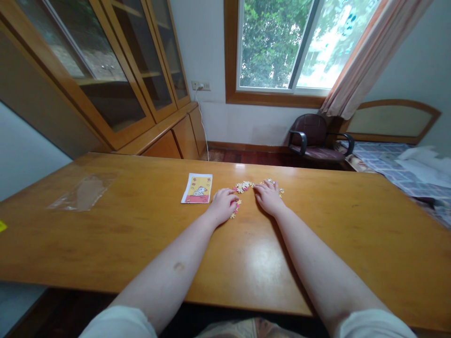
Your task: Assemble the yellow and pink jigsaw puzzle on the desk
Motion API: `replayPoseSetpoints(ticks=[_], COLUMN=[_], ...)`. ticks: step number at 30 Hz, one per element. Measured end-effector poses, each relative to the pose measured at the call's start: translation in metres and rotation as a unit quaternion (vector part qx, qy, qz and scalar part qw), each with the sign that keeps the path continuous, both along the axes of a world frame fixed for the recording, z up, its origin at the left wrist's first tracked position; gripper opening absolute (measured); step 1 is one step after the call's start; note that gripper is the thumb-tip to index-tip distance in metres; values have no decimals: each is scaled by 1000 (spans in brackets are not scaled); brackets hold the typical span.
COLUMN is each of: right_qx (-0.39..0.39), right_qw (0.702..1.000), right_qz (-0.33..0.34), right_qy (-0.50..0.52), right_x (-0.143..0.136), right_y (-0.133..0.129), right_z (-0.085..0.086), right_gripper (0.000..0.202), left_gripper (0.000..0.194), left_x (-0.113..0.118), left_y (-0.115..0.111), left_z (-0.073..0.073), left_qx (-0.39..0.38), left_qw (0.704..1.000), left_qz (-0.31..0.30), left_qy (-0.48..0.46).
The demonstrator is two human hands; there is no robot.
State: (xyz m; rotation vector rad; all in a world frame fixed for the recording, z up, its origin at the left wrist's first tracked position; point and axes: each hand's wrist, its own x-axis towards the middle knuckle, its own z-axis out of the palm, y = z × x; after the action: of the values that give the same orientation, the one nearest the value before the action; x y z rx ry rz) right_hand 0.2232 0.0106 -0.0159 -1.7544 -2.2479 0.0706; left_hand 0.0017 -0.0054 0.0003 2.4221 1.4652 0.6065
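Small jigsaw puzzle pieces (244, 187) lie in a loose pile on the wooden table, some white, some yellow, some pink. My left hand (223, 205) rests at the left side of the pile, its fingers bent down beside a few pieces; nothing shows held in it. On the other side, my right hand (268, 197) lies palm down with fingers apart over more pieces, partly covering them. Left of my left hand is a picture card (198, 188) with a white cartoon animal on yellow and pink.
A clear plastic bag (82, 191) lies flat on the left part of the table (141, 253). Behind stands a glass-fronted cabinet (155, 65). A dark office chair (313, 136) and a bed (391, 159) are beyond the table at the right, near a window.
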Motion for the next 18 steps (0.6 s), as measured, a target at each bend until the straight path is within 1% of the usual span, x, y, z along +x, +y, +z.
replayPoseSetpoints(ticks=[5, 7, 11, 18], right_qx=[-18, -23, -9, 34], right_qw=[1000, 999, 999, 998], right_qz=[13, 1, -48, -32], right_qy=[-18, -23, -15, 46], right_x=[-1, -2, -1, 1], right_y=[0, 0, 0, 2], right_z=[3, 4, 4, 3], right_gripper=[46, 47, 43, 27], left_gripper=[25, 25, 25, 25], left_x=[-1, -1, -1, -1], left_y=[0, 1, 0, 0], left_z=[-3, -3, -2, 0], left_qx=[5, 6, 6, 0], left_qw=[1000, 1000, 1000, 1000], left_qz=[-3, -2, -1, 0], left_qy=[-6, -1, 7, 7])
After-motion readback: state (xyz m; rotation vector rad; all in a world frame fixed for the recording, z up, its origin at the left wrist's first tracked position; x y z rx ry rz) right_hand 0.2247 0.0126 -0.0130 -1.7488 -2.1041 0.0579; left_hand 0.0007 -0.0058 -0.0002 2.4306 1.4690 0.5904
